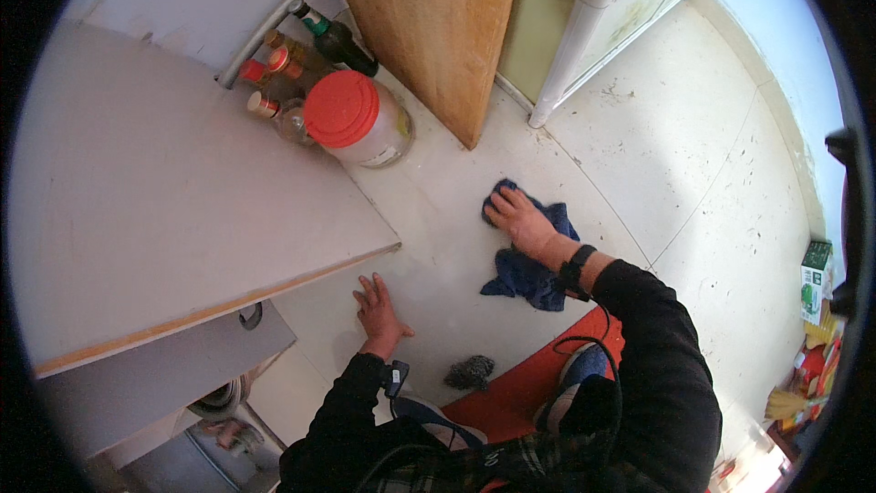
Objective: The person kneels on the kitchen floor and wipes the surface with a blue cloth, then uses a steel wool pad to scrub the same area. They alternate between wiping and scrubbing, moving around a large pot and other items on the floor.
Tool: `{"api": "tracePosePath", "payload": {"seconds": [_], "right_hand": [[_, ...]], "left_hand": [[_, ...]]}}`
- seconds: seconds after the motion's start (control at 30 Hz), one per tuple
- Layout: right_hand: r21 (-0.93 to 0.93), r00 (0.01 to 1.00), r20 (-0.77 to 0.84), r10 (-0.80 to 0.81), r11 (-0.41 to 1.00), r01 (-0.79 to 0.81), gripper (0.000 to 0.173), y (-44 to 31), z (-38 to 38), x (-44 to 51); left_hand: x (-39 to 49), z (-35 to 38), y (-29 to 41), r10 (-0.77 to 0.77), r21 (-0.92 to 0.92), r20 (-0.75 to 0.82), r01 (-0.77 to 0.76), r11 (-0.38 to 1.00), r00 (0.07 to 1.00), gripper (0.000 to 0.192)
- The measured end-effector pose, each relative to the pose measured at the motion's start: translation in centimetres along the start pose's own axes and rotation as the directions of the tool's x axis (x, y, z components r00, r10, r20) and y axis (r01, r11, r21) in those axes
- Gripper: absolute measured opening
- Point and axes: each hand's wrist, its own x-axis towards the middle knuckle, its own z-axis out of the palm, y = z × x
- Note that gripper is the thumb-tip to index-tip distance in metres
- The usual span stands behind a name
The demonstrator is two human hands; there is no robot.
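My right hand (525, 224) presses a crumpled dark blue cloth (530, 274) onto the pale tiled floor (445, 219). Its fingers curl over the bunched far end, while the rest of the cloth trails under and beside the wrist. Left of it, my left hand (380, 320) is spread palm down over the floor, holding nothing; whether the palm touches the tile I cannot tell. Between my shoes lies a dark grey scouring pad (470, 372), beside a red mat (506, 394). Both wrists carry strapped devices with cables.
A grey-topped cabinet (205, 198) juts in from the left. Beyond its corner stand a red-lidded jar (359, 120) and several bottles (280, 82). A wooden board (438, 34) and a white-framed panel (616, 34) rise ahead. Boxes and packets (814, 329) line the right wall.
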Motion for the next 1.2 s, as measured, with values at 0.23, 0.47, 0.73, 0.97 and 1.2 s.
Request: {"api": "tracePosePath", "payload": {"seconds": [0.23, 0.47, 0.73, 0.97, 1.2], "right_hand": [[0.133, 0.957, -0.287, -0.049, 0.987, 0.09, 0.041, -1.1, 0.2, 5.3], [0.052, 0.911, -0.356, 0.207, 0.978, -0.202, 0.042, -0.9, 2.6, 18.0], [-0.117, 0.966, -0.243, 0.092, 0.985, -0.124, 0.044, -0.3, 2.8, 10.8], [-0.047, 0.968, -0.187, 0.168, 0.983, -0.179, 0.045, 1.1, -0.2, 3.2], [0.131, 0.89, 0.058, 0.452, 0.88, -0.456, 0.041, 3.4, -5.1, 2.4]], "left_hand": [[0.2, 0.2, -0.2, -0.013, 0.009, -0.001, 0.013, 1.0, 1.0, 0.15], [0.4, -0.1, -0.1, -0.025, 0.052, 0.004, 0.025, 0.998, 1.0, 0.152], [0.0, -0.2, 0.0, -0.017, 0.037, 0.01, 0.017, 0.999, 1.0, 0.151], [-0.1, -0.4, 0.0, -0.012, 0.037, 0.0, 0.012, 0.999, 1.0, 0.15], [0.0, -0.3, 0.1, -0.03, 0.029, -0.002, 0.03, 0.999, 1.0, 0.151]]}}
